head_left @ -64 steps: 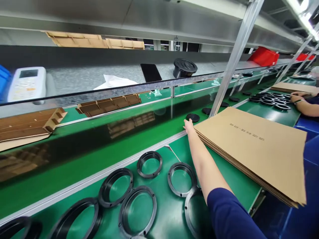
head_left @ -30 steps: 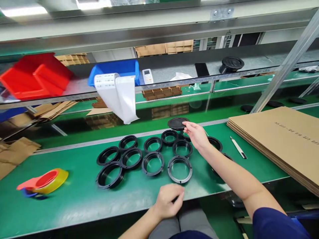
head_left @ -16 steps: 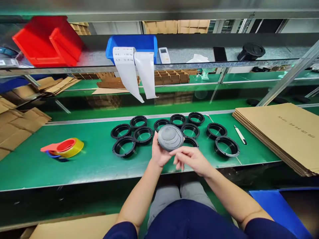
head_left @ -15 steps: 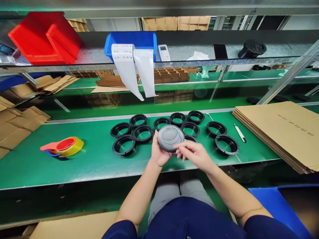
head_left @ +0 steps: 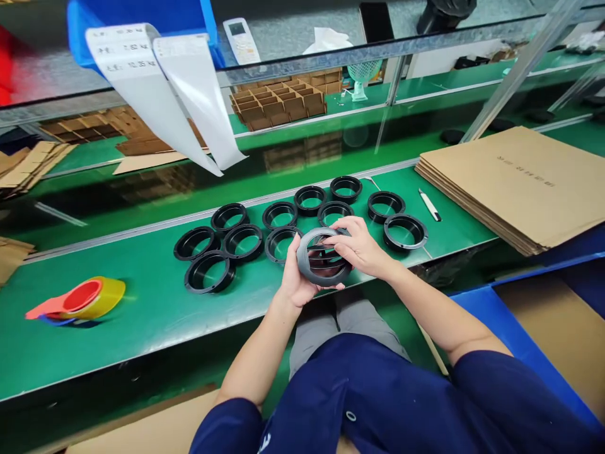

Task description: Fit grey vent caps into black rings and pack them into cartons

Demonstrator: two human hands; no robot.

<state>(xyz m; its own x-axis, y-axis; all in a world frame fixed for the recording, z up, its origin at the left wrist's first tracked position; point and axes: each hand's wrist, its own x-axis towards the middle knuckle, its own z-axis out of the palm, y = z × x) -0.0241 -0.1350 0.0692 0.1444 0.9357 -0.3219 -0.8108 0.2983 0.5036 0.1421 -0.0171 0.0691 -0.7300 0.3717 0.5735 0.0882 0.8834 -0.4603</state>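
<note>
A round grey air vent (head_left: 325, 272) is held up over the front edge of the green bench. My left hand (head_left: 297, 284) wraps round its left side and underside. The slats inside its ring stand tilted, with dark gaps between them. My right hand (head_left: 363, 250) has its fingers bent onto the slats and upper right rim; the fingertips are partly hidden. Behind and to both sides lie several black flanged rings, among them a black ring (head_left: 190, 285) at the left and another black ring (head_left: 422, 244) at the right.
On the bench (head_left: 151, 302) rest a yellow tape roll on a red dispenser (head_left: 89, 299) and a white utility knife (head_left: 429, 205). A cardboard stack (head_left: 524, 183) lies at the right, above a blue bin (head_left: 513, 340). Paper strips (head_left: 198, 101) hang from the shelf.
The vent's slats have swung from closed flat to tilted open. My right fingers moved from its lower right edge up onto the slats. The whole view has turned and shifted.
</note>
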